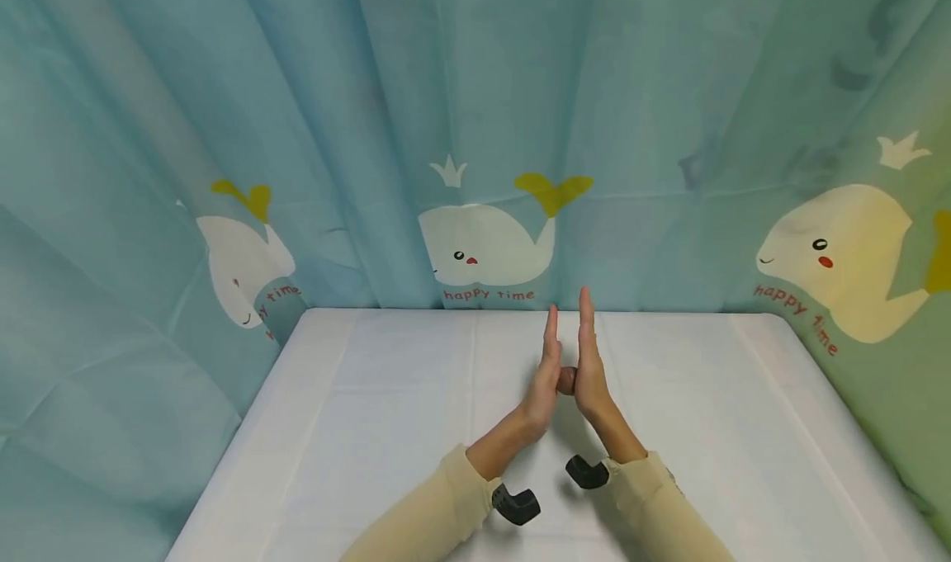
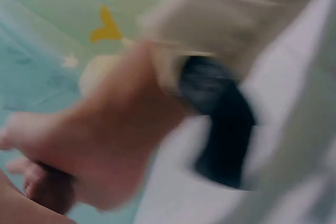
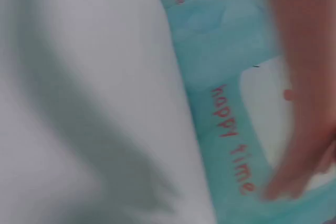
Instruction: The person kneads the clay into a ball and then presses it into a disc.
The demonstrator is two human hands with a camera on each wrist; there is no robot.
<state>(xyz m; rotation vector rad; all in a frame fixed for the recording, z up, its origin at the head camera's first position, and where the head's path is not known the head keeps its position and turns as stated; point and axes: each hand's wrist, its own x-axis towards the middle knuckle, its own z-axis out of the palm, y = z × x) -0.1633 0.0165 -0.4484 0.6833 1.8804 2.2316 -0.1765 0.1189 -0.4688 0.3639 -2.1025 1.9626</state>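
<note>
In the head view my left hand (image 1: 544, 389) and right hand (image 1: 592, 372) face each other palm to palm above the table, fingers straight and pointing away. A small round brown lump (image 1: 567, 380) is held between the two palms, near their heels. The left wrist view shows that same lump (image 2: 50, 190), smooth and reddish brown, against the palm of my right hand (image 2: 94, 145); part of my left hand (image 2: 13, 205) covers its lower side. Blurred skin of a hand and forearm (image 3: 304, 103) runs down the edge of the right wrist view.
Beneath the hands is a table (image 1: 401, 430) with a white cover. A blue-green curtain (image 1: 475, 92) with whale prints hangs behind it and along the sides. Black curved pieces (image 1: 516, 504) stick out at both wrists, beside the cream sleeves (image 1: 431, 504).
</note>
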